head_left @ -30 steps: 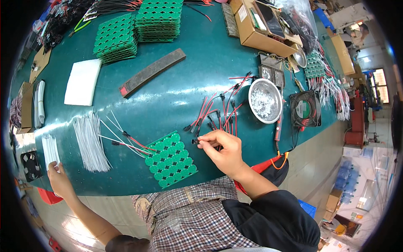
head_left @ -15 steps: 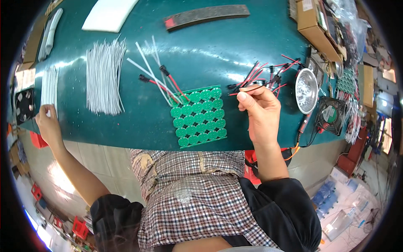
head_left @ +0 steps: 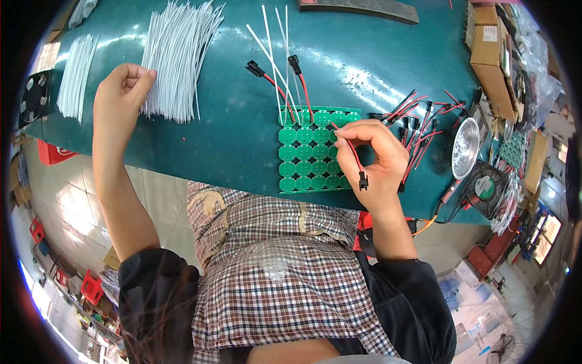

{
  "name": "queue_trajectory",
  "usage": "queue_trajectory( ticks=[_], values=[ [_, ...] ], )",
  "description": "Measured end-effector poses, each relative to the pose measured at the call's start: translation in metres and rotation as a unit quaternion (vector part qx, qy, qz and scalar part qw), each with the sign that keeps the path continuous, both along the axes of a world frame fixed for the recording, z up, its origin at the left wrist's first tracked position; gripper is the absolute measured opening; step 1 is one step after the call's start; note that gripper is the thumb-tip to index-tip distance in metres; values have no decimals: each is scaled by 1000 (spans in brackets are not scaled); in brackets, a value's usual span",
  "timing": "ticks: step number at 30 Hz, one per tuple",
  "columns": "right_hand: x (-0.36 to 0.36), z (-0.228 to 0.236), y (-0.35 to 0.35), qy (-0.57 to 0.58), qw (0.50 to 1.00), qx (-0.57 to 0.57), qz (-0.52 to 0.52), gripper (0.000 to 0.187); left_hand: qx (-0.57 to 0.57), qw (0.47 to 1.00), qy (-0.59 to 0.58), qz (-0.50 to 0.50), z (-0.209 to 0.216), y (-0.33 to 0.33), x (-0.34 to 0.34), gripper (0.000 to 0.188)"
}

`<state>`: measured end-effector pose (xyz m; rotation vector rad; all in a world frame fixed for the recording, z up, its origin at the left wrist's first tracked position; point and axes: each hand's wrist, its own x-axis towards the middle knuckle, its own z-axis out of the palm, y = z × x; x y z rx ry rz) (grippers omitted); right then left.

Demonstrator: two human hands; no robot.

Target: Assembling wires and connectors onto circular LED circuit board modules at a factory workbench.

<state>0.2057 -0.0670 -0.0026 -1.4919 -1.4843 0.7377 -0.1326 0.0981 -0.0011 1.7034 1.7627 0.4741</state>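
Observation:
My right hand point(head_left: 379, 159) pinches a red-and-black connector cable point(head_left: 354, 155) between thumb and fingers, its black plug hanging over the palm. The hand hovers at the right edge of a green circuit-board panel point(head_left: 304, 151), hiding part of it. Two similar cables point(head_left: 305, 90) with black plugs lie with their wire ends at the panel's top row, along with several loose white wires point(head_left: 265, 45). My left hand point(head_left: 121, 100) is closed, thumb against fingertips, beside the left edge of a large bundle of white wires point(head_left: 179, 67). Whatever it may hold is too small to make out.
A smaller white wire bundle point(head_left: 77, 79) lies at far left. To the right are a pile of connector cables point(head_left: 418, 121), a metal bowl point(head_left: 465, 148), a soldering iron point(head_left: 450, 193), a fan point(head_left: 486, 188) and a cardboard box point(head_left: 492, 57). A dark bar point(head_left: 364, 7) lies at the back.
My left hand has moved right, from the small wire bundle to the large one. My right hand has brought a connector cable from beside the cable pile to the panel's right edge. The view has shifted.

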Motion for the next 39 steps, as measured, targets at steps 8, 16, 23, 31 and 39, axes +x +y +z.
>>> queue_trajectory(
  ticks=[8, 16, 23, 31, 39],
  values=[
    [-1, 0, 1, -18, 1000, 11, -10, 21, -2, 997, -15, 70, 14, -10, 7, 21],
    [-1, 1, 1, -26, 1000, 6, -11, 20, 92, 978, -172, 68, 48, -49, 30, 20],
    [-1, 2, 2, -42, 999, 1, -3, 19, 95, 981, -144, -94, 26, -102, 79, 14],
    [1, 3, 6, -34, 999, -12, -10, 16, 69, 980, -156, -100, 16, -114, 99, 10],
    [-5, 2, 13, -40, 998, -46, -35, 13, 79, 953, -240, -166, 17, -112, 137, 14]
  ],
)
